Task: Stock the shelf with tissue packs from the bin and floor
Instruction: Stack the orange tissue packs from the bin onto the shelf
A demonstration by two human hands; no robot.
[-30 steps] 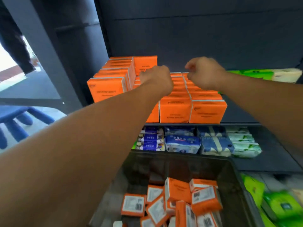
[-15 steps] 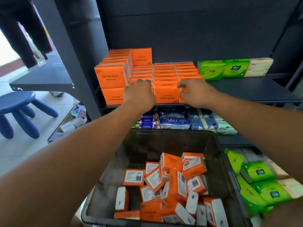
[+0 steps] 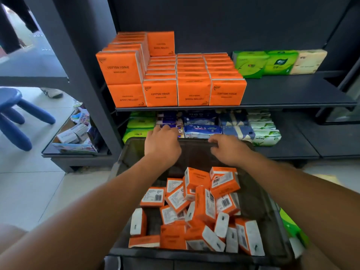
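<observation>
From the head camera, the left hand (image 3: 162, 143) and right hand (image 3: 229, 149) both reach to the far rim of the dark bin (image 3: 261, 201). The right hand's fingers (image 3: 213, 142) curl over that rim and appear to grip it. The left hand's fingers bend down behind its knuckles, so I cannot tell whether they hold anything. Loose orange tissue packs (image 3: 202, 207) lie jumbled in the bin, below both forearms. On the shelf (image 3: 292, 94) above, stocked orange packs (image 3: 193, 90) stand in rows, double-stacked at the left, with green packs (image 3: 266, 63) beside them. A blue stool (image 3: 11, 114) stands on the floor at left.
</observation>
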